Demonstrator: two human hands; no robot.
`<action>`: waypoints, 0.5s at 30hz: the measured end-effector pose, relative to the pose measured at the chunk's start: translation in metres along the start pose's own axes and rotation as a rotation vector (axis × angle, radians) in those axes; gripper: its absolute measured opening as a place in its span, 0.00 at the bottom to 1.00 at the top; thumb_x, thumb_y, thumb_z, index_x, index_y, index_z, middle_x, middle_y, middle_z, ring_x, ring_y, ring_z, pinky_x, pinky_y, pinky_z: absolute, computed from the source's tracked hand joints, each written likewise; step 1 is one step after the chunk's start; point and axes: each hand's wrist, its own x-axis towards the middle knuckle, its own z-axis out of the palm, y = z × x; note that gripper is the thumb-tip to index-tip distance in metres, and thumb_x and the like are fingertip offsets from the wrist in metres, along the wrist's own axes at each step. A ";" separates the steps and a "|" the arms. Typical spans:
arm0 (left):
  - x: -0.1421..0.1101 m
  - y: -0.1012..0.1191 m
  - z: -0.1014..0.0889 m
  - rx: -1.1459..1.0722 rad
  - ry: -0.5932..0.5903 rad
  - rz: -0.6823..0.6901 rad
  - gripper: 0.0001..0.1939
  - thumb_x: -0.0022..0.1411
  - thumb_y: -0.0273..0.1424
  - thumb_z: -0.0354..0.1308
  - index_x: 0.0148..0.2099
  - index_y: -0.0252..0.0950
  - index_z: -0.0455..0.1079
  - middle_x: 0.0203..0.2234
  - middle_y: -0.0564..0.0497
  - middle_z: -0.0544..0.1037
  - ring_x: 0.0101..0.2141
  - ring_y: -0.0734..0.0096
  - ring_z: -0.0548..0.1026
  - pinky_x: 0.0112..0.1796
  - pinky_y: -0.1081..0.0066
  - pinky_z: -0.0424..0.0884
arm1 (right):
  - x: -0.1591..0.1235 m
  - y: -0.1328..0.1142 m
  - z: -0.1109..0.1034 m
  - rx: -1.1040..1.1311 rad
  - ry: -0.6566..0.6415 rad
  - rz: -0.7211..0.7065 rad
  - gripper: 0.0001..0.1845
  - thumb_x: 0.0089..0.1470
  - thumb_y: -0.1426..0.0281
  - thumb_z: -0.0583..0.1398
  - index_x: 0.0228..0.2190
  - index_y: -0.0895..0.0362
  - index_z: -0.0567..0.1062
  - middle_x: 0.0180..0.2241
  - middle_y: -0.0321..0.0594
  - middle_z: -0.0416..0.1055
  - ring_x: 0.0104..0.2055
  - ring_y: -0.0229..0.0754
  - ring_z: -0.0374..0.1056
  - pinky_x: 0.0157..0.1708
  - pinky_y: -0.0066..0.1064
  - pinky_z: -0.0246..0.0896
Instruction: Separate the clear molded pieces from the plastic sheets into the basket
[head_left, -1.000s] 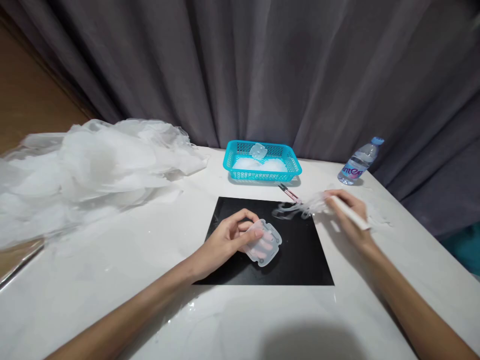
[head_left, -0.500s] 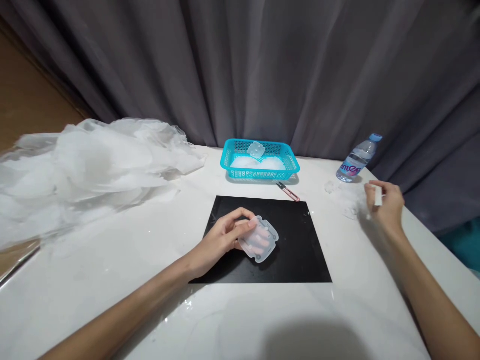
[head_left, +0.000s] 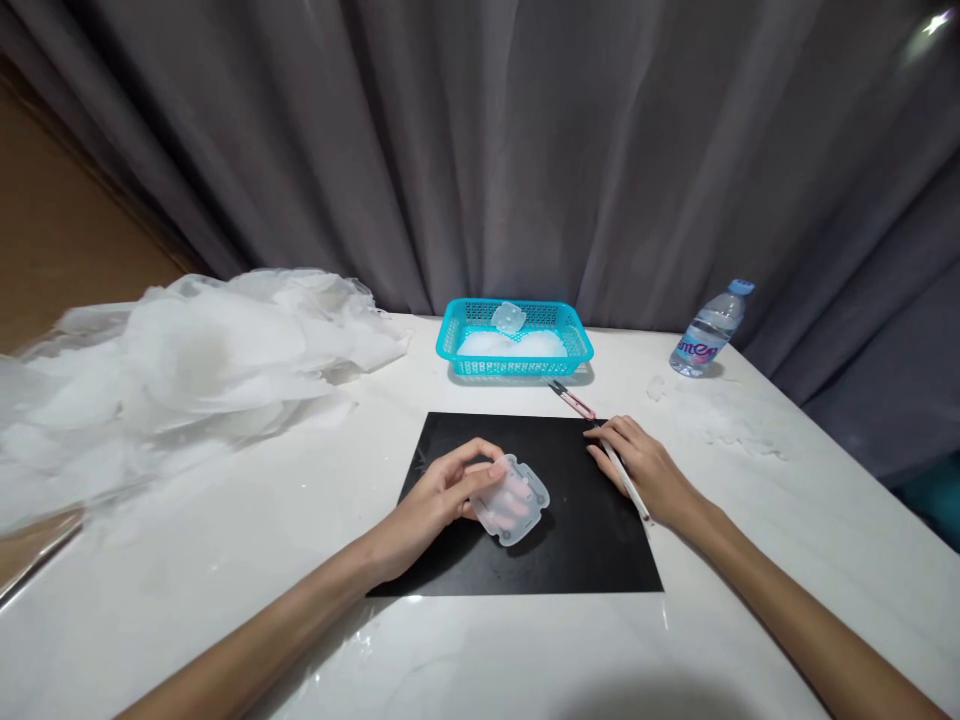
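My left hand is closed on a translucent plastic piece with notched, rounded edges. It pinches the piece at its left side, above a black mat, and fingers show through the plastic. My right hand is at the mat's upper right edge, with its fingers around a thin white stick. One end of the stick points away toward the snips; the near end looks dark reddish. Pink-handled thread snips lie just beyond the mat, close to my right fingertips.
A turquoise basket at the back holds white rounded heaps and another translucent piece. A large pile of thin white sheets covers the left side. A water bottle stands back right, near white scraps.
My right hand has come left from the scraps beside the bottle to the mat's edge, where the white stick now shows at length. My left hand still holds the plastic piece.
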 end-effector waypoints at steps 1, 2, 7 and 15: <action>0.000 -0.001 0.000 0.019 0.000 0.003 0.14 0.72 0.43 0.61 0.45 0.37 0.69 0.37 0.48 0.83 0.36 0.66 0.81 0.39 0.70 0.76 | 0.000 0.000 0.000 -0.001 0.007 0.009 0.10 0.71 0.69 0.55 0.52 0.53 0.71 0.44 0.46 0.72 0.46 0.50 0.72 0.46 0.44 0.72; 0.000 -0.003 0.000 0.039 0.002 0.007 0.14 0.71 0.43 0.61 0.45 0.37 0.69 0.37 0.48 0.83 0.36 0.67 0.81 0.39 0.70 0.76 | 0.001 0.001 0.001 -0.003 0.015 0.017 0.11 0.71 0.69 0.55 0.53 0.53 0.70 0.44 0.47 0.72 0.47 0.51 0.72 0.46 0.44 0.73; 0.015 0.008 -0.019 0.137 0.140 0.095 0.22 0.66 0.47 0.66 0.52 0.38 0.70 0.46 0.45 0.83 0.45 0.58 0.82 0.47 0.62 0.78 | 0.004 -0.001 0.001 0.004 0.040 0.016 0.14 0.71 0.71 0.55 0.56 0.54 0.68 0.45 0.48 0.71 0.47 0.52 0.72 0.46 0.46 0.75; 0.088 0.092 -0.046 0.239 0.293 0.382 0.31 0.50 0.47 0.76 0.50 0.38 0.73 0.40 0.48 0.84 0.44 0.58 0.81 0.50 0.61 0.75 | 0.006 0.001 0.007 0.063 0.064 0.003 0.12 0.70 0.72 0.56 0.52 0.53 0.72 0.44 0.46 0.73 0.47 0.50 0.73 0.46 0.44 0.75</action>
